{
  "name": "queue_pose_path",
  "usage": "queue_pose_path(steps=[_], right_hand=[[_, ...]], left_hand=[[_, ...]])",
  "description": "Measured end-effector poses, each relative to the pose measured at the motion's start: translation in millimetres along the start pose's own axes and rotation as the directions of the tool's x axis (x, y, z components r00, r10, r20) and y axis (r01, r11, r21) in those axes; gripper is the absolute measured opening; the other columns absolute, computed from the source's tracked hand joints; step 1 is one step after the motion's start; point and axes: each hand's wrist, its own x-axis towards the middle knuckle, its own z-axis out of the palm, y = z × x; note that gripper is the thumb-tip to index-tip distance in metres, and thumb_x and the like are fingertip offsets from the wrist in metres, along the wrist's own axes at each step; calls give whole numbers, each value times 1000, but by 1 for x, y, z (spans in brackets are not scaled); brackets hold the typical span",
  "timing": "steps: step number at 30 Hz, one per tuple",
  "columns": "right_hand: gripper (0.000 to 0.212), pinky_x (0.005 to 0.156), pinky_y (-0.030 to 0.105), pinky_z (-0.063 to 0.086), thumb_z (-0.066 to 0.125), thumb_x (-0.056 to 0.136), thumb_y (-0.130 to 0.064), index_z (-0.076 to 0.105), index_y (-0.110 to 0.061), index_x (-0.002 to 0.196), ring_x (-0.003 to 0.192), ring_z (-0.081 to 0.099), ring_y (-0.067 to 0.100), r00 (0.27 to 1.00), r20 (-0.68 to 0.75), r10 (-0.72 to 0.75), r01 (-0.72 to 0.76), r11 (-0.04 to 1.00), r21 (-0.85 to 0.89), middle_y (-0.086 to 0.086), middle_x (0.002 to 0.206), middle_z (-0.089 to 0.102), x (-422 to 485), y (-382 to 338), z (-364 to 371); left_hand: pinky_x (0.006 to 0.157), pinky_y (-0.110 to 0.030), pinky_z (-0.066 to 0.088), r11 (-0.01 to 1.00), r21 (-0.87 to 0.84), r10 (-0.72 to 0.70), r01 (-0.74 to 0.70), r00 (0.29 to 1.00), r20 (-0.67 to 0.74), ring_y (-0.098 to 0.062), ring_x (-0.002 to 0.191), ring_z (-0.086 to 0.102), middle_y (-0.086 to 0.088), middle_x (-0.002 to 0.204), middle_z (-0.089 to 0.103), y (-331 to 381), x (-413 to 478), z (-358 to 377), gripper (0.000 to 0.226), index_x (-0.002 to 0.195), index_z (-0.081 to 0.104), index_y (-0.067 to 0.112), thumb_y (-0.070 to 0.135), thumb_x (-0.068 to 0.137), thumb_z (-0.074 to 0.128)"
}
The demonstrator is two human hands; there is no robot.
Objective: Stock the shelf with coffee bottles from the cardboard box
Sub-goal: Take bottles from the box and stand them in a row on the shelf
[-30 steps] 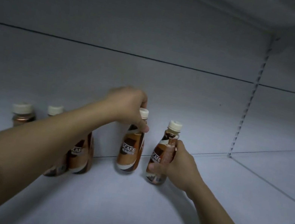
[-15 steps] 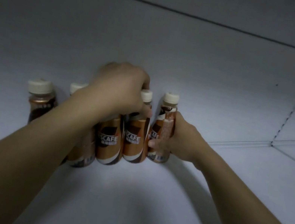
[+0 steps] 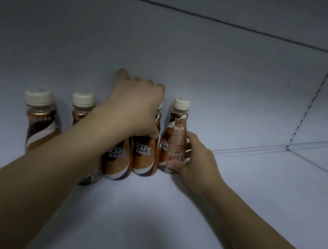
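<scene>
A dim grey shelf [image 3: 163, 223] runs back to a plain back panel [image 3: 191, 63], with a slotted upright strip [image 3: 315, 92] at the right; the cardboard box is out of view.

Five coffee bottles stand upright in a row against the panel. The leftmost bottle [image 3: 38, 122] and the second bottle [image 3: 82, 105] stand free; the third bottle [image 3: 118, 160] is partly hidden behind the left forearm.

The left hand [image 3: 137, 106] is draped over the top of the fourth bottle [image 3: 144, 156], fingers curled down over the cap, which is hidden, and the thumb [image 3: 153, 134] pressed on the bottle's shoulder; this grip from above seems meant to steady the bottle and keep it tight to its neighbour.

The right hand [image 3: 195, 163] wraps the rightmost bottle [image 3: 174, 139] low on its body; its thumb lies across the front near the base and the fingers [image 3: 187, 148] curl round the far side, so the bottle sits deep in the grasp with neck and cap clear above.

That bottle touches the fourth, or very nearly; the low side hold looks chosen to slide it snug into the row without tipping it; the placing seems nearly done.
</scene>
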Motion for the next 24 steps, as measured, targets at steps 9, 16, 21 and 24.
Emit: queue_pose_path(steps=[9, 16, 21, 24], right_hand=[[88, 83, 38, 49, 82, 61, -53, 35, -22, 129, 98, 57, 22, 992, 71, 106, -83, 959, -270, 4, 119, 59, -4, -16, -15], [104, 106, 41, 35, 74, 68, -60, 21, -22, 149, 132, 39, 25, 990, -120, 77, -117, 921, -372, 6, 147, 38, -45, -14, -88], [105, 114, 52, 20, 72, 67, -63, 18, -27, 150, 143, 23, 26, 944, -165, 285, -328, 764, -555, 6, 157, 22, -114, 31, -164], [111, 114, 52, 18, 72, 66, -65, 12, -28, 152, 145, 17, 27, 872, -259, 416, -487, 676, -552, 7, 160, 13, -171, 62, -211]], left_hand=[[91, -48, 33, 994, 100, 40, -33, 997, -70, -28, 102, 50, -8, 111, 56, 9, -12, -12, 69, 111, 54, 18, 60, 60, 72], [97, -45, 30, 937, -34, 331, -347, 915, -233, -25, 118, 42, -5, 130, 50, 77, -23, -24, 75, 126, 48, 21, 64, 67, 64], [96, -40, 35, 805, -162, 523, -572, 811, -263, -23, 116, 44, -3, 127, 53, 169, -19, -42, 76, 128, 48, 20, 68, 71, 60], [97, -39, 35, 674, -265, 623, -690, 723, -298, -23, 118, 43, -4, 130, 51, 243, -22, -58, 78, 130, 47, 20, 68, 71, 60]])
